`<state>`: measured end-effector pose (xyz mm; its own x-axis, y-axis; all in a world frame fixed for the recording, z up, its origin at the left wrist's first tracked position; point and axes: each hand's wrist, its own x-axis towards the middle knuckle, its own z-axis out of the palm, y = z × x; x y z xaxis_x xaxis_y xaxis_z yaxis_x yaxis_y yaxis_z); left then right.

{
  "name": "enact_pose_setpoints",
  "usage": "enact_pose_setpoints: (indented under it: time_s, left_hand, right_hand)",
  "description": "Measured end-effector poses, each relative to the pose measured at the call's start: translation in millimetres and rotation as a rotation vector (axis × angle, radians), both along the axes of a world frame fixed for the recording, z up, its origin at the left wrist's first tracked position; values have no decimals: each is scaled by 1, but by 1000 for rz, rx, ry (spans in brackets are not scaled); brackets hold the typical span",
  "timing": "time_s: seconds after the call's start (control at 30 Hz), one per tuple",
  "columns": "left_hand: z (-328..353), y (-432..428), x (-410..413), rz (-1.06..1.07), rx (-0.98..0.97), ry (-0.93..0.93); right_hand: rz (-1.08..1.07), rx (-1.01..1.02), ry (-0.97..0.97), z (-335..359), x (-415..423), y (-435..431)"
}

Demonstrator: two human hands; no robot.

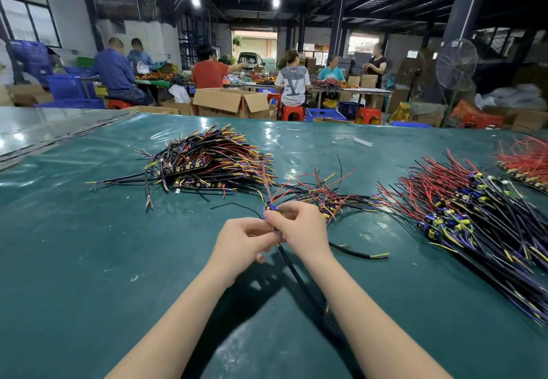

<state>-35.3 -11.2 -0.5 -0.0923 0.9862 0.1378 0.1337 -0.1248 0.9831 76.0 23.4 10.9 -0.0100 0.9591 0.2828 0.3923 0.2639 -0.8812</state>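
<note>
Gripping a wire harness over the green table

Head view: a wire harness (pixel 271 210) is being held between both hands at the lower centre of the frame, just above the green table cover (pixel 89 260). The left hand (pixel 246 239) is being kept curled, and the harness is being pinched by its fingertips from the left. The right hand (pixel 299 230) is being closed on the same bundle from the right, with thumb and forefinger pinched at the blue and yellow part near the top. The two hands are being held tight together, fingers touching. Thin red and black strands are being fanned upward out of the grip, while the harness's thick black cable (pixel 296 275) is being left to run down between the forearms toward the bottom of the frame.

Just behind the right hand, a small heap of harnesses (pixel 326 198) is being shown on the cover. A larger dark pile (pixel 207 165) is being shown at the upper centre-left, well apart from the hands. A long pile of red and purple wires (pixel 474 215) is being spread along the right side, and a red batch (pixel 527 165) is being cut off by the right edge. A single loose cable (pixel 361 252) is being shown just right of the right wrist, and a white strip (pixel 363 141) farther up the table. Across the top of the frame, seated workers (pixel 115 73), an open cardboard box (pixel 228 101) and a standing fan (pixel 456 64) are being shown.
</note>
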Motion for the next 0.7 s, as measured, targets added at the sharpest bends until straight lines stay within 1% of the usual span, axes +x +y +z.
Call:
enact_pose_setpoints:
  time_s: [0.03,0.1,0.17,0.23,0.3,0.33,0.37,0.4,0.43,0.5,0.53,0.57,0.63,0.7]
  left_hand:
    - [0,-1,1,-24,23,48]
    - [1,-1,2,-55,47,87]
    - [2,-1,0,-77,50,18]
    - [3,0,-2,-76,41,-53]
    - [3,1,-5,-58,22,-91]
    - [4,1,-7,-48,11,-110]
    - [4,2,-8,-38,2,-125]
    - [4,2,-9,-30,-4,-133]
    - [4,3,-10,-25,-7,-134]
    - [4,3,-11,-25,-8,-133]
    - [4,4,-11,-32,-13,-125]
    - [2,5,-11,-43,-20,-103]
    - [-1,6,-10,-69,-38,-1]
    - [-5,7,-10,-83,-39,134]
  right_hand:
    - [-28,7,-39,2,-1,0]
    - [-33,-10,-25,6,-3,1]
    - [-12,-38,52,17,0,3]
    - [29,-83,246,36,8,8]
    - [82,-138,512,62,19,11]
    - [71,-132,587,75,27,14]
    - [35,-98,585,86,37,17]
    - [-35,-36,484,95,48,21]
    - [-130,42,298,101,61,26]
    - [-376,156,-197,108,91,35]
    - [-492,165,-405,108,106,39]
    - [-577,148,-555,107,122,43]
    - [-678,66,-736,97,154,48]
    - [-745,-58,-810,78,184,50]
